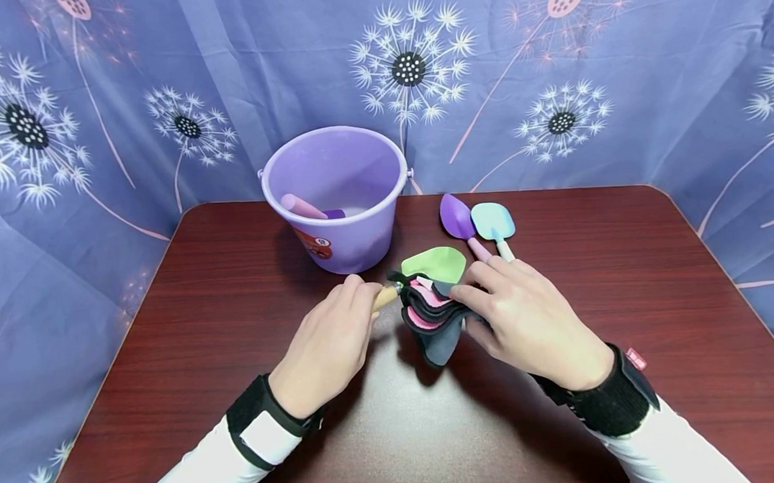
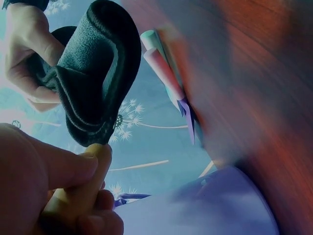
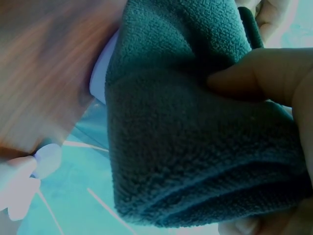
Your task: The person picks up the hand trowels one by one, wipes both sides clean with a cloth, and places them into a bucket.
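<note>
My left hand [image 1: 329, 338] grips the tan handle [image 1: 386, 297] of a small hand shovel. In the head view its lime-green blade [image 1: 441, 261] shows beyond a folded dark grey cloth [image 1: 442, 343] with pink patches. My right hand [image 1: 526, 315] holds that cloth at the shovel, thumb on one face and fingers on the other, as the right wrist view shows. Close up in the left wrist view, the cloth [image 2: 93, 63] hides everything past the end of the handle [image 2: 85, 191]. Both hands are above the table.
A purple bucket [image 1: 354, 236] stands at the back of the brown table [image 1: 190, 336], with a pink-handled tool [image 1: 302, 206] inside. Right of it lie a purple shovel [image 1: 456, 215] and a light-blue shovel [image 1: 493, 220], just beyond my right hand. A blue dandelion-print curtain [image 1: 301, 51] hangs behind.
</note>
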A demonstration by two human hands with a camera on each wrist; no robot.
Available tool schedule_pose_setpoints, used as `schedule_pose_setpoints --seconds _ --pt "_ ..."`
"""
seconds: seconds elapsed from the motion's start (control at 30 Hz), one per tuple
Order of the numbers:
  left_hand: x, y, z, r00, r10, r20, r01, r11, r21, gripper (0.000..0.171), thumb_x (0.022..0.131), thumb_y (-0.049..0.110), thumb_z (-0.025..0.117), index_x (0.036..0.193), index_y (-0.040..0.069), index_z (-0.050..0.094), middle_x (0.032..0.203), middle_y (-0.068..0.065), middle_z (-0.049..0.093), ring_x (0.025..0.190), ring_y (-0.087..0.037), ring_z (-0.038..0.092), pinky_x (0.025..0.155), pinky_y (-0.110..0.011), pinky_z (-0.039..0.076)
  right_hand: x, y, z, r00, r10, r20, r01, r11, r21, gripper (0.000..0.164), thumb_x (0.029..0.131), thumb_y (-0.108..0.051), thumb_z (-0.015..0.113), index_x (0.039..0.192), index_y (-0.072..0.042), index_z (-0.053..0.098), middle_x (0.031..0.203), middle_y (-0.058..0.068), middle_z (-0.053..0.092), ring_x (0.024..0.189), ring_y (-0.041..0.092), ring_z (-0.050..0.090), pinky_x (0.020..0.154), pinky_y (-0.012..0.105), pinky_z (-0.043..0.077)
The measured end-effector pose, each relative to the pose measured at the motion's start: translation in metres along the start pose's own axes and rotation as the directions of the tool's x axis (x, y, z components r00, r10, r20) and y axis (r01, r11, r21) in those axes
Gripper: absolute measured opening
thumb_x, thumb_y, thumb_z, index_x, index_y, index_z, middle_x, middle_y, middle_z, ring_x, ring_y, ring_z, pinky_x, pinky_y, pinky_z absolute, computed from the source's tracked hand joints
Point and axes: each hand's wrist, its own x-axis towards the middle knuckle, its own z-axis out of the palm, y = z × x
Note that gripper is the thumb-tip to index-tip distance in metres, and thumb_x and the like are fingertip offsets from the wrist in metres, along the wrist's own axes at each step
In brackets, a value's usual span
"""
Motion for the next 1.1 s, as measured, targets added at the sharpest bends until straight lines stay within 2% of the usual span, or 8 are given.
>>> schedule_pose_setpoints --seconds 0.1,0.17,0.27,0.43,0.5,0.63,0.9,1.1 --pt "0.0 0.001 0.001 1.0 0.015 0.001 -0.015 1.0 0.009 0.019 0.101 0.002 0.066 0.119 0.0 0.06 0.095 -0.007 0.05 0.08 -0.025 0.056 0.063 -0.034 0.047 -0.002 -0.001 -0.001 1.0 0.01 -0.001 -0.01 0.999 -0.039 0.029 0.082 -0.008 0.073 0.11 -0.006 0.076 0.097 0.005 0.06 0.097 0.028 0.062 0.077 0.042 0.047" --pt "0.0 0.002 0.001 1.0 0.025 0.005 -0.025 1.0 0.012 0.018 0.101 0.004 0.067 0.117 0.0 0.06 0.094 -0.007 0.049 0.078 -0.025 0.055 0.062 -0.034 0.046 -0.002 -0.001 -0.002 1.0 0.019 -0.005 -0.02 0.998 -0.062 0.029 0.083 -0.009 0.071 0.111 -0.006 0.075 0.097 0.005 0.06 0.086 0.027 0.055 0.07 0.04 0.041" --pt "-0.001 0.003 0.002 0.999 0.038 0.017 -0.038 0.999 0.012 0.018 0.101 0.006 0.069 0.115 0.001 0.059 0.093 -0.006 0.048 0.076 -0.024 0.053 0.061 -0.033 0.045 -0.001 0.0 -0.003 0.999 0.029 -0.025 -0.031 0.996 -0.08 0.027 0.085 -0.009 0.066 0.111 -0.006 0.074 0.101 0.009 0.064 0.087 0.032 0.056 0.068 0.04 0.039" --pt "-0.002 0.003 0.003 0.998 0.045 0.033 -0.045 0.999 0.014 0.019 0.1 0.006 0.071 0.114 0.001 0.059 0.093 -0.006 0.047 0.076 -0.023 0.052 0.061 -0.032 0.044 0.001 0.002 -0.004 0.997 0.033 -0.063 -0.039 0.995 -0.097 0.026 0.087 -0.01 0.06 0.11 -0.005 0.072 0.117 0.016 0.069 0.097 0.038 0.06 0.068 0.042 0.041" --pt "-0.003 0.003 0.004 0.999 0.045 0.03 -0.045 0.999 0.014 0.019 0.099 0.005 0.072 0.113 0.002 0.06 0.092 -0.005 0.047 0.076 -0.023 0.052 0.061 -0.032 0.045 0.0 0.003 -0.004 0.996 0.037 -0.083 -0.045 0.994 -0.104 0.028 0.087 -0.01 0.058 0.11 -0.004 0.072 0.116 0.016 0.068 0.091 0.035 0.058 0.067 0.041 0.041" --pt "-0.003 0.003 0.004 0.998 0.054 0.025 -0.054 0.998 0.012 0.019 0.099 0.005 0.071 0.114 0.001 0.061 0.092 -0.005 0.048 0.076 -0.023 0.052 0.062 -0.032 0.045 -0.001 0.006 -0.005 0.989 0.054 -0.139 -0.069 0.992 -0.109 0.029 0.087 -0.009 0.056 0.11 -0.003 0.074 0.1 0.01 0.063 0.08 0.03 0.052 0.064 0.041 0.039" --pt "-0.003 0.003 0.004 0.998 0.045 0.037 -0.046 0.999 0.021 0.023 0.098 0.006 0.074 0.115 0.002 0.06 0.091 -0.005 0.046 0.074 -0.022 0.05 0.06 -0.03 0.043 -0.002 0.012 -0.006 0.977 0.092 -0.193 -0.115 0.987 -0.109 0.026 0.088 -0.009 0.059 0.108 -0.004 0.074 0.092 0.007 0.058 0.076 0.03 0.05 0.062 0.042 0.038" --pt "-0.002 0.001 0.001 0.999 0.034 0.023 -0.035 0.999 0.019 0.022 0.097 0.005 0.074 0.115 0.003 0.061 0.091 -0.005 0.046 0.074 -0.021 0.05 0.06 -0.029 0.043 -0.003 0.016 -0.007 0.967 0.127 -0.22 -0.155 0.981 -0.116 0.027 0.088 -0.011 0.06 0.109 -0.003 0.075 0.089 0.008 0.058 0.071 0.029 0.047 0.06 0.043 0.037"
